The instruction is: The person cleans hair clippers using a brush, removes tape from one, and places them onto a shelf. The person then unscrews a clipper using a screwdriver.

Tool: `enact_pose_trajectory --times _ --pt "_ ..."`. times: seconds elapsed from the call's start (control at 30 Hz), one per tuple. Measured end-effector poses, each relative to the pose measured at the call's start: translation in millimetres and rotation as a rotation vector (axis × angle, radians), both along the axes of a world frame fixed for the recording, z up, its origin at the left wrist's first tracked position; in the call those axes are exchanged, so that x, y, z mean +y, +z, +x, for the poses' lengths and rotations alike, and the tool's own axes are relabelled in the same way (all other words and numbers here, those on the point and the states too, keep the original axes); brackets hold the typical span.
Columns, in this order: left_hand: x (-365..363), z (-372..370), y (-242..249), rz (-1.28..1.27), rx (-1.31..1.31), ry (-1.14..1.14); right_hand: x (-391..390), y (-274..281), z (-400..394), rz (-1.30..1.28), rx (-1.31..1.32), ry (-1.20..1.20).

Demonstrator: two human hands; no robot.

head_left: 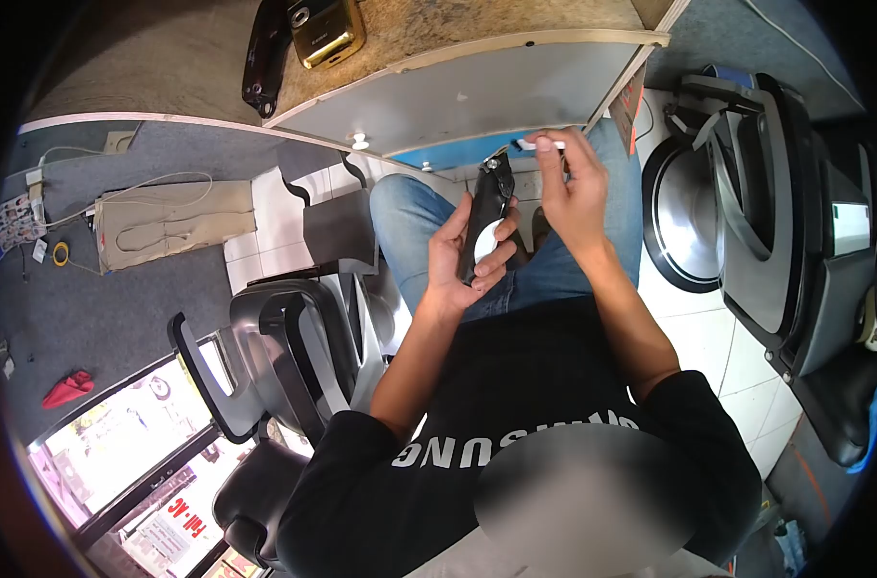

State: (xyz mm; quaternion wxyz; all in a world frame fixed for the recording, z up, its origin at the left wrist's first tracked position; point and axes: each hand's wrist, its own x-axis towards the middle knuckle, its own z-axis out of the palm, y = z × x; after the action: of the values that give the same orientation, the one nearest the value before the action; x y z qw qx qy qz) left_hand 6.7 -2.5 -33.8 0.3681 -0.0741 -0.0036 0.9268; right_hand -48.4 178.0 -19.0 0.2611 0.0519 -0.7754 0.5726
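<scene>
A black hair clipper (489, 197) with a white oval on its side is gripped in my left hand (448, 255), its metal blade end pointing up and away from me. My left fingers wrap around the clipper's lower body. To the right, my right hand (578, 188) pinches a small white brush (546, 145) between thumb and fingers. The brush's dark tip is beside the clipper's blade; whether they touch is unclear. Both hands are above my lap, over blue jeans (409, 217).
A wooden counter (477, 29) ahead bears a gold clipper (327, 37) and a dark curved object (263, 63). Below it is a grey drawer front (458, 96) with a white knob. Black chairs (279, 337) stand left and right (766, 193). Cardboard (173, 226) lies left.
</scene>
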Motion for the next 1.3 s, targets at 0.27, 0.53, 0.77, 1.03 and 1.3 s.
enact_pose_trajectory --times 0.27,0.53,0.77,1.03,1.3 --pt "-2 -2 -1 0.019 -0.02 -0.023 4 5 -1 0.05 0.035 0.097" --pt "-6 -3 0 0.049 -0.019 -0.035 8 10 -4 0.196 0.146 0.163" --pt "-8 -3 3 -0.131 0.07 -0.047 7 18 -6 0.168 0.127 0.218" --pt "-8 -1 6 -0.213 0.099 -0.077 12 16 -6 0.122 0.137 0.259" --pt "1 1 11 -0.595 0.238 0.055 13 32 13 -0.068 -0.05 0.2"
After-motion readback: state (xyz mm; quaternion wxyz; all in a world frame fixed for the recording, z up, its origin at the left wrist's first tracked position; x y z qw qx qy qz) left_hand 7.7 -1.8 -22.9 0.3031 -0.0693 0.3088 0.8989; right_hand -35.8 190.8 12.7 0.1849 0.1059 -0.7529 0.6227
